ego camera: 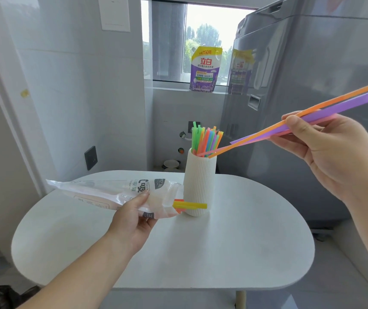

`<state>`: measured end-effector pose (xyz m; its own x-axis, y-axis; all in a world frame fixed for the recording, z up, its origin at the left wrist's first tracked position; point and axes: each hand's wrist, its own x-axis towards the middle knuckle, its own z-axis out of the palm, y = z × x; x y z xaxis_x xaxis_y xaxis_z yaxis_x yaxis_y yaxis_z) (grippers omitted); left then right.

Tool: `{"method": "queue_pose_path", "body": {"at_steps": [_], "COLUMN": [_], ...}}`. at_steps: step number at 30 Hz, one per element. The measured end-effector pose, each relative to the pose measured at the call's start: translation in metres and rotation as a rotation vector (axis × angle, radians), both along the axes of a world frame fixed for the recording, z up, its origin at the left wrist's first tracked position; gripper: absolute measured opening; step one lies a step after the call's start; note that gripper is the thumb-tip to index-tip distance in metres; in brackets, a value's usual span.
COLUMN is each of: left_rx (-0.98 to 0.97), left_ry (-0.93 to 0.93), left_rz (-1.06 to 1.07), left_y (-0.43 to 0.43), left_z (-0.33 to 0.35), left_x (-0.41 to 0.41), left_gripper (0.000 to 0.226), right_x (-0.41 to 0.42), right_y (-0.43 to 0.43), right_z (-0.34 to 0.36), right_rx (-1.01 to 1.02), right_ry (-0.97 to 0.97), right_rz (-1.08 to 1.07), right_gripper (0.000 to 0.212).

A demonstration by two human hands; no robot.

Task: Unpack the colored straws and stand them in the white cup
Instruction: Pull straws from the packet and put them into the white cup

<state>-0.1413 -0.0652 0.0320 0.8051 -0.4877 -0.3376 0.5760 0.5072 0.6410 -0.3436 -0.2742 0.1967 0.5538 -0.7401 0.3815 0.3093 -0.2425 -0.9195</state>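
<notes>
A ribbed white cup (198, 186) stands on the white table (223, 253) with several colored straws (205, 139) upright in it. My right hand (325, 148) pinches three straws, orange, purple and pink (325, 110), slanted down to the left, their lower tips at the cup's rim. My left hand (134, 219) grips the clear plastic straw bag (116, 192) just left of the cup, above the table. A yellow straw (189, 205) and an orange one stick out of the bag's open end, in front of the cup's base.
A grey washing machine (301, 108) stands close behind and right of the table. A purple detergent pouch (205, 70) sits on the window sill at the back. A tiled wall with a dark socket (91, 157) is at the left.
</notes>
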Motion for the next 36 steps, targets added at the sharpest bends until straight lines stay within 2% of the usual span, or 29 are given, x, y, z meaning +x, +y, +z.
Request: {"method": "queue_pose_path", "body": {"at_steps": [6, 19, 27, 36], "left_rx": [0.000, -0.011, -0.010, 0.010], "left_ry": [0.008, -0.023, -0.034, -0.035], "left_rz": [-0.024, -0.036, -0.033, -0.031], "left_y": [-0.002, 0.008, 0.009, 0.008], "left_z": [0.001, 0.002, -0.002, -0.004], "left_x": [-0.007, -0.004, 0.000, 0.005], "left_gripper": [0.036, 0.037, 0.035, 0.036], "right_x": [-0.007, 0.007, 0.037, 0.060], "right_y": [0.006, 0.007, 0.004, 0.005], "right_z": [0.014, 0.027, 0.034, 0.033], "right_rx": [-0.066, -0.136, -0.265, -0.340], "right_ry": [0.088, 0.131, 0.317, 0.429], "right_rz": [-0.010, -0.085, -0.143, -0.179], "right_gripper": [0.017, 0.006, 0.011, 0.011]}}
